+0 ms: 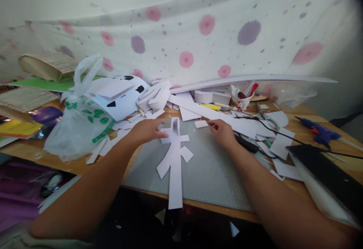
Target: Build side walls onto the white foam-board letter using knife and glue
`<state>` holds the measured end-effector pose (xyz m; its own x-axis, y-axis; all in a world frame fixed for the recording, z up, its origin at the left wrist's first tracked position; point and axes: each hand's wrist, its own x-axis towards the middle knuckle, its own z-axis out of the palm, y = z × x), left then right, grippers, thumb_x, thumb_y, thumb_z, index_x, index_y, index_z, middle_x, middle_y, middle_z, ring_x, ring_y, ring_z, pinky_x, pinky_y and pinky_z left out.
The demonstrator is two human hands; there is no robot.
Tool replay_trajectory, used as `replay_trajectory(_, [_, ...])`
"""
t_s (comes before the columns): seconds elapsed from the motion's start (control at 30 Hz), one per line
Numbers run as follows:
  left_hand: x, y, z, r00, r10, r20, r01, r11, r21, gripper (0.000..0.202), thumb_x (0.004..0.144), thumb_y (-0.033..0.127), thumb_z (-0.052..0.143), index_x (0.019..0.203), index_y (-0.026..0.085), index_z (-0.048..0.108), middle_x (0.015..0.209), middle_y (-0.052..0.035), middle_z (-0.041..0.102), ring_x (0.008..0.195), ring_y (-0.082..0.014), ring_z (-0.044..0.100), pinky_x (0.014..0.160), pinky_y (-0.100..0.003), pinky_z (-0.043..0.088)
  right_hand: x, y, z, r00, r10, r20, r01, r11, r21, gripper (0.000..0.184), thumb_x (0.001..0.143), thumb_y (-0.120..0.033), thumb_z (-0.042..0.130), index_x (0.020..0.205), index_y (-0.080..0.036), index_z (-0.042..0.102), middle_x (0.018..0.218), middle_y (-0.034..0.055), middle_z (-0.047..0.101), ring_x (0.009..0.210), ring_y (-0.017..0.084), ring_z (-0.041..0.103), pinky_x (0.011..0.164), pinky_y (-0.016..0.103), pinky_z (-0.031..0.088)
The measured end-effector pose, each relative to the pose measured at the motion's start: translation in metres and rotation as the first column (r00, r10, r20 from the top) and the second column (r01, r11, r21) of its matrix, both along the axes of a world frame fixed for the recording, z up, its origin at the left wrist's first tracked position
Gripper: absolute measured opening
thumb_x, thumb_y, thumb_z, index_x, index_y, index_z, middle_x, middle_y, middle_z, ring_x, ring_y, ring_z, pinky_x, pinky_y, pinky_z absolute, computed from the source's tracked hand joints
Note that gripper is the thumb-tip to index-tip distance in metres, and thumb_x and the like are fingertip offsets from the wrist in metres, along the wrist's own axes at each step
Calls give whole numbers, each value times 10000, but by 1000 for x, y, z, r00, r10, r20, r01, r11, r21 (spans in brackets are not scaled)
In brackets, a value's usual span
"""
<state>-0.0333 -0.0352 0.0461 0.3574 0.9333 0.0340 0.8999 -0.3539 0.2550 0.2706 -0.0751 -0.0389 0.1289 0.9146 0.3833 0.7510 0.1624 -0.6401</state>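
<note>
A white cut-out shape (174, 158) with a long stem and side arms lies on a grey cutting mat (210, 169). My left hand (147, 129) rests on its upper left arm, fingers flat and stretched toward a small upright white piece (176, 125) at the top of the shape. My right hand (222, 131) hovers at the mat's far edge, fingers curled in a pinch beside a small white card rectangle (201, 123). Whether the fingers hold the card is unclear.
White card scraps (159, 97) pile up behind the mat. A plastic bag (81, 122) sits at the left, a blue glue gun (320, 132) and a dark board (326, 169) at the right. A paper cup (241, 99) of tools and a black cable (272, 131) lie beyond my right hand.
</note>
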Motion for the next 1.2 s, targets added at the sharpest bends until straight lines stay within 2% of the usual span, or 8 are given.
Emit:
replay_trajectory(0.13, [-4,17,5,914,35,404,-123,973,193,359,765,449,627,1045,226,660,907,-39,696,748,-186,629,666,-291,464,-8,-2,6,968,102,231,-86,993,-76,318,819,-131,528,1097,-178,676,1160,106,670,1072,228,594,962,354,420])
replay_trajectory(0.23, [10,20,3,812,-96,575,-149,919,365,194,788,304,608,935,193,665,918,-36,684,812,-169,627,741,-286,486,-19,2,15,919,131,372,-70,983,-173,309,825,-195,577,1122,-172,660,1204,127,648,1131,250,568,994,362,395])
replay_trajectory(0.4, [23,12,-16,729,-395,559,-38,792,609,106,831,194,544,852,170,644,833,-34,669,815,-169,618,750,-303,490,-39,20,22,856,56,515,98,959,-267,419,846,-368,571,1166,-100,610,1126,217,645,1077,325,577,924,436,417])
replay_trajectory(0.67, [17,6,-26,676,-484,555,90,802,590,120,855,173,526,863,167,646,819,-44,674,796,-173,624,734,-311,483,-38,31,27,884,6,468,114,967,-228,323,754,-339,644,993,-121,638,985,159,676,940,288,618,826,409,479])
replay_trajectory(0.83, [21,-5,-17,601,-352,717,72,918,390,135,859,246,556,914,173,656,865,-46,693,810,-171,637,735,-310,486,-39,7,47,945,146,294,-139,989,-43,478,723,-235,671,1169,-207,502,1233,89,567,1081,186,568,870,310,506])
replay_trajectory(0.93, [26,-17,-14,514,-177,840,207,975,79,230,853,320,572,1024,182,640,918,-56,699,807,-174,649,704,-309,496,-49,-15,59,929,351,115,-367,908,203,528,714,-125,651,1200,-236,477,1270,103,528,1148,207,535,898,362,511])
replay_trajectory(1.07, [36,-31,-15,343,-5,939,447,880,-159,422,785,299,658,1176,199,533,873,-25,684,735,-150,645,655,-281,491,-58,-35,66,872,490,9,-474,840,265,618,707,-10,600,1249,-274,466,1322,99,521,1228,230,498,915,385,506])
replay_trajectory(1.2, [44,-35,-17,244,102,964,485,848,-213,503,731,218,703,1181,199,479,725,27,644,645,-126,611,611,-256,473,-65,-41,59,814,560,-153,-509,815,277,665,722,19,594,1281,-317,467,1421,81,461,1286,249,459,940,415,501])
